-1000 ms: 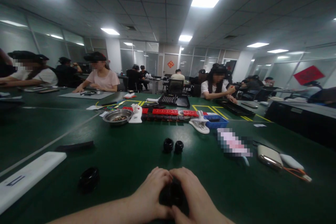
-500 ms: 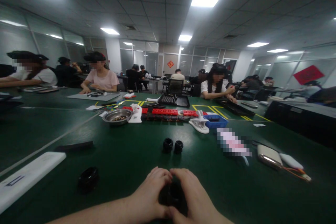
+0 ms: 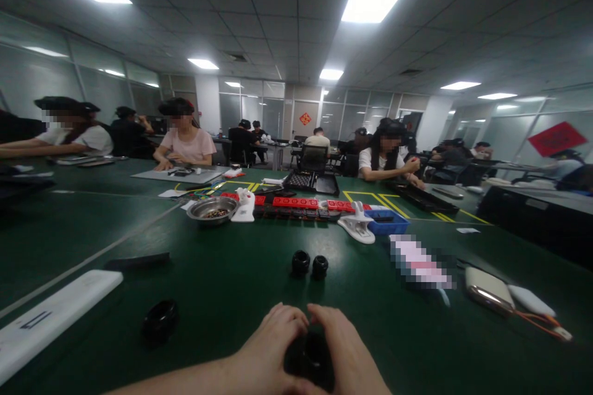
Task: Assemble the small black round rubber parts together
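At the bottom centre, my left hand (image 3: 273,350) and my right hand (image 3: 345,345) curve around a glossy black ring-shaped piece (image 3: 316,355) with a hole in its top. Both hands are closed about its sides, with a small gap between the fingertips at the far side. The fingers partly cover the piece, and its base is hidden. Just beyond stand two smaller black ring-shaped pieces, a left one (image 3: 301,263) and a right one (image 3: 320,266), side by side. A larger black ring-shaped piece (image 3: 160,320) sits apart to the left of my left hand.
A long white block (image 3: 65,321) and a dark strip (image 3: 141,260) lie at left. Farther off are a metal bowl (image 3: 213,210), a red-and-black strip assembly (image 3: 296,203), a white clamp (image 3: 357,225) and a blue tray (image 3: 388,222). A beige device (image 3: 488,289) with cable lies right. Several people sit beyond.
The fingertips of my two hands have parted slightly at the far side of the black piece. The whole view has shifted a little, so things appear lower and farther right.
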### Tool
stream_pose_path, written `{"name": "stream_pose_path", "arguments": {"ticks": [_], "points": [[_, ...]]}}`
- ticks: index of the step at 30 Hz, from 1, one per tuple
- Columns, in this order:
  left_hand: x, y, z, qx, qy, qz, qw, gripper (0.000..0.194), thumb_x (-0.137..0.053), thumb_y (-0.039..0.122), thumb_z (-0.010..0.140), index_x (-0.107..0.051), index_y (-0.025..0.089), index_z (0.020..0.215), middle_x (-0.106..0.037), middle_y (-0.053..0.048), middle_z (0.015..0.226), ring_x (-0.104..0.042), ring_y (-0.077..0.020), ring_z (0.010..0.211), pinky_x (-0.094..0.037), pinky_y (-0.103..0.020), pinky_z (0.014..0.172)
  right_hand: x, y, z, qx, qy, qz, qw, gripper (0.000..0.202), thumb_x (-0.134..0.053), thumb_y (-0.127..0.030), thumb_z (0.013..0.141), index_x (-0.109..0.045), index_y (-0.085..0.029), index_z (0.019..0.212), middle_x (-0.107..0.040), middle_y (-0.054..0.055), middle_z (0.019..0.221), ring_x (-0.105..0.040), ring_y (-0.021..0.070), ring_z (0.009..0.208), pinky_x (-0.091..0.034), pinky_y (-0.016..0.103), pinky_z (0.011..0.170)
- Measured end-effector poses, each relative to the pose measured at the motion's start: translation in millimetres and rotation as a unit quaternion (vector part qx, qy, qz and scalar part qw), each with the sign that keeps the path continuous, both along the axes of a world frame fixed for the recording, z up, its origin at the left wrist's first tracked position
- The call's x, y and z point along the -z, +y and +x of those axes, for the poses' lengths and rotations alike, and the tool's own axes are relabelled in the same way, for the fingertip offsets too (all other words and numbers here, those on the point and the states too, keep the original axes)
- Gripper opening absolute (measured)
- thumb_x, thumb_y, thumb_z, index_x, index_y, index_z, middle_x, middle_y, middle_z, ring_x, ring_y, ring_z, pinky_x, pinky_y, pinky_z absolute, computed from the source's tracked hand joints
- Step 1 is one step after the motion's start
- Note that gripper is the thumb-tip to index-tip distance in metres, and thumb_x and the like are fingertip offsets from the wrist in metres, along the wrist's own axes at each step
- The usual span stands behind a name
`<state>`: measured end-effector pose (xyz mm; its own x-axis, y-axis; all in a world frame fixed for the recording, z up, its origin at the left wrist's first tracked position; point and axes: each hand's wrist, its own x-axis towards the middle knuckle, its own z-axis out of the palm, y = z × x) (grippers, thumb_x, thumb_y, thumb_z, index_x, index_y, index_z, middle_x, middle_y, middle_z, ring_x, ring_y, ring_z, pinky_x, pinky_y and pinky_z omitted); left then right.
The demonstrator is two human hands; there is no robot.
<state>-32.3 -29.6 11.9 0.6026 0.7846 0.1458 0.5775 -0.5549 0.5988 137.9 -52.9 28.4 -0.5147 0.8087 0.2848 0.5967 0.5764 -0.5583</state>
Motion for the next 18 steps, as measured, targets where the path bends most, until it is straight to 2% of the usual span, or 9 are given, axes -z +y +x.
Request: {"name": "stream_pose_path", "arguments": {"ticks": [3, 6, 9, 12, 14, 16, 18], "points": [[3.9, 1.0, -0.7, 0.001, 0.005, 0.010, 1.000, 0.040, -0.075, 0.030, 0.053, -0.053, 0.021, 0.086, -0.054, -0.003, 0.102, -0.050, -0.0229, 0.095, -0.024, -0.046, 0.100, 1.5, -0.7, -3.4, 0.035, 0.000, -0.023, 0.999, 0.059, -0.062, -0.022, 0.061, -0.043, -0.011, 0.116, -0.055, 0.016, 0.104, -0.052, 0.0304, 0.095, -0.043, 0.043, 0.082], [5.9, 1.4, -0.7, 0.008, 0.003, 0.021, 1.000, 0.038, -0.072, 0.023, 0.055, -0.055, 0.022, 0.089, -0.053, -0.002, 0.100, -0.050, -0.0221, 0.093, -0.031, -0.042, 0.096, 3.2, 0.0, -3.6, -0.010, 0.042, -0.001, 0.999, 0.053, -0.052, -0.013, 0.059, -0.046, -0.014, 0.111, -0.055, 0.012, 0.102, -0.053, 0.0259, 0.092, -0.043, 0.038, 0.081], [6.0, 1.4, -0.8, 0.007, -0.006, 0.021, 1.000, 0.039, -0.074, 0.028, 0.054, -0.055, 0.020, 0.088, -0.053, -0.003, 0.100, -0.049, -0.0234, 0.093, -0.038, -0.037, 0.088, 5.3, 1.9, -2.1, -0.041, 0.048, 0.044, 0.997, 0.055, -0.054, -0.018, 0.058, -0.044, -0.014, 0.112, -0.054, 0.013, 0.106, -0.051, 0.0284, 0.095, -0.042, 0.041, 0.083], [6.0, 1.4, -0.5, 0.005, -0.002, 0.016, 1.000, 0.040, -0.074, 0.034, 0.055, -0.054, 0.019, 0.086, -0.053, -0.004, 0.102, -0.049, -0.0241, 0.094, -0.033, -0.041, 0.094, 5.8, 2.1, -2.2, 0.004, 0.001, 0.052, 0.999, 0.057, -0.062, -0.028, 0.060, -0.044, -0.013, 0.112, -0.055, 0.015, 0.106, -0.050, 0.0317, 0.095, -0.040, 0.045, 0.083], [5.8, 1.3, 0.0, 0.004, 0.005, 0.016, 1.000, 0.037, -0.073, 0.030, 0.055, -0.054, 0.020, 0.085, -0.053, -0.003, 0.102, -0.049, -0.0238, 0.094, -0.028, -0.044, 0.098, 5.0, 1.4, -3.0, 0.027, -0.012, 0.045, 0.999, 0.053, -0.061, -0.027, 0.061, -0.045, -0.013, 0.109, -0.057, 0.015, 0.100, -0.052, 0.0306, 0.091, -0.041, 0.045, 0.081], [5.1, 1.0, 0.5, 0.003, 0.008, 0.017, 1.000, 0.038, -0.071, 0.025, 0.055, -0.054, 0.021, 0.088, -0.053, -0.002, 0.101, -0.049, -0.0232, 0.094, -0.027, -0.043, 0.098, 3.3, 0.6, -3.2, 0.009, 0.001, 0.039, 0.999, 0.046, -0.055, -0.021, 0.061, -0.047, -0.013, 0.106, -0.057, 0.013, 0.097, -0.053, 0.0280, 0.088, -0.043, 0.042, 0.079], [3.9, 0.6, 0.8, 0.005, 0.006, 0.012, 1.000, 0.045, -0.073, 0.026, 0.054, -0.054, 0.022, 0.095, -0.053, -0.002, 0.101, -0.049, -0.0234, 0.094, -0.031, -0.041, 0.095, 1.4, 0.2, -2.8, -0.036, 0.020, 0.040, 0.998, 0.046, -0.050, -0.019, 0.060, -0.047, -0.014, 0.105, -0.056, 0.012, 0.099, -0.053, 0.0267, 0.090, -0.042, 0.040, 0.080]]}}
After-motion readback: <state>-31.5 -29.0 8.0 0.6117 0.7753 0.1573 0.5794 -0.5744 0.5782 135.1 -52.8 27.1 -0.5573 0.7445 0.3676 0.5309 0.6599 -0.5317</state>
